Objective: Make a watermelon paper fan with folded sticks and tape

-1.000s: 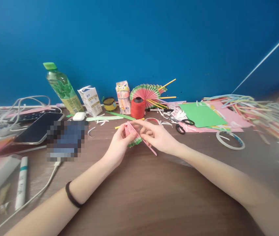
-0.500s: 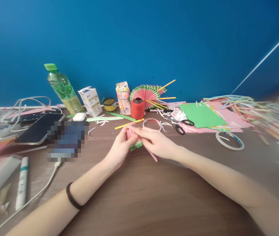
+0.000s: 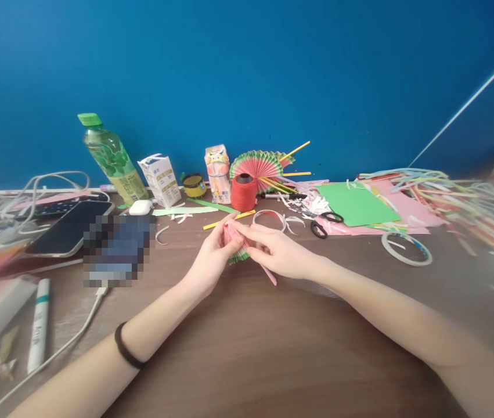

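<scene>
Above the middle of the brown table (image 3: 247,348), both my hands hold a small pleated paper fan (image 3: 234,244), pink with a green edge. My left hand (image 3: 209,261) is closed round its left side, thumb and fingers pinching the folds. My right hand (image 3: 275,251) pinches its right side, and a pink stick (image 3: 268,274) pokes out below the fingers. Most of the fan is hidden between my fingers. A black band sits on my left wrist (image 3: 127,348).
Behind my hands stand a red thread spool (image 3: 243,193), an open paper fan (image 3: 258,165), cartons and a green bottle (image 3: 110,154). Phones (image 3: 70,226), cables and a white pen (image 3: 38,325) lie left. Green paper (image 3: 355,203), scissors (image 3: 323,223), a tape ring (image 3: 406,247) and paper strips lie right.
My hands stayed in place; the fingers shifted slightly on the folded fan and pressed its pleats closer together. Nothing else on the table moved.
</scene>
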Demonstrator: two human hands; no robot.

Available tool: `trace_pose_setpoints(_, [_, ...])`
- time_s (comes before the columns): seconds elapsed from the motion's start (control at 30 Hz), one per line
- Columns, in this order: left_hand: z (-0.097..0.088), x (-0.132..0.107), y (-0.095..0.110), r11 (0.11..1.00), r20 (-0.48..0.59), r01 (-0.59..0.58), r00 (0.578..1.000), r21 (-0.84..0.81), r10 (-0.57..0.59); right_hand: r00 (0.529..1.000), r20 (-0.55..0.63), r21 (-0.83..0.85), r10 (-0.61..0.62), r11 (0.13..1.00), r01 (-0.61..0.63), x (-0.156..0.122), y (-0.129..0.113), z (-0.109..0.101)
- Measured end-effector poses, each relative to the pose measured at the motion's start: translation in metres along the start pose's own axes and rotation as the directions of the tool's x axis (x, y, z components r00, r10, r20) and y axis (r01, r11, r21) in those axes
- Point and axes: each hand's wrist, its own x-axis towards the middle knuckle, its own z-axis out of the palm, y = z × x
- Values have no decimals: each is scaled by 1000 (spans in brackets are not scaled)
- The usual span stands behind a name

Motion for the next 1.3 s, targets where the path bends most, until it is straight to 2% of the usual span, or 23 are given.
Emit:
trace_pose_setpoints(0.13, [1,0,4,1000,-3,-19,1000,-3,19,1000,-16,42,0,999,1,3,4,-4])
trace_pose_setpoints(0.3, [5,-1,7,999,-12,46,999,-27,-46,997,-9,171,72,983,-70,2,2,1])
trace_pose_setpoints(0.43, [6,-1,9,984,54,113,993,-140,-106,992,-47,196,120,975,-109,0,2,6])
trace_pose_setpoints(0.57, [6,1,13,946,135,191,978,-263,-160,992,-65,235,112,968,-93,1,4,7])
trace_pose_setpoints(0.7, [1,4,15,917,91,232,973,-324,-214,990,-50,252,129,961,-112,1,2,5])
trace_pose_setpoints(0.8, [-10,11,15,945,31,240,971,-221,-239,986,-77,248,148,961,-125,1,0,0])
trace_pose_setpoints(0.83, [-14,13,15,973,-2,183,983,-144,-185,982,-114,254,148,960,-116,2,0,-3])
trace_pose_setpoints(0.9, [-25,18,13,994,-126,-23,991,109,37,967,-212,273,142,959,-81,4,3,-10])
trace_pose_setpoints(0.93, [-30,20,12,949,-150,-98,977,299,148,956,-259,281,138,958,-62,5,5,-14])
trace_pose_setpoints(1.0, [-38,22,10,725,-132,-113,953,679,273,935,-326,285,136,958,-40,6,9,-23])
trace_pose_setpoints(1.07, [-45,23,7,442,10,-124,968,889,250,918,-370,271,147,962,-45,8,14,-31])
trace_pose_setpoints(1.17, [-50,24,3,70,204,-212,973,975,111,894,-419,254,160,966,-54,9,19,-39])
trace_pose_setpoints(1.23, [-51,24,3,-144,227,-214,971,966,78,877,-453,263,162,964,-42,9,22,-43])
trace_pose_setpoints(1.3, [-52,24,7,-298,227,-193,970,935,84,863,-478,280,162,960,-25,10,25,-45])
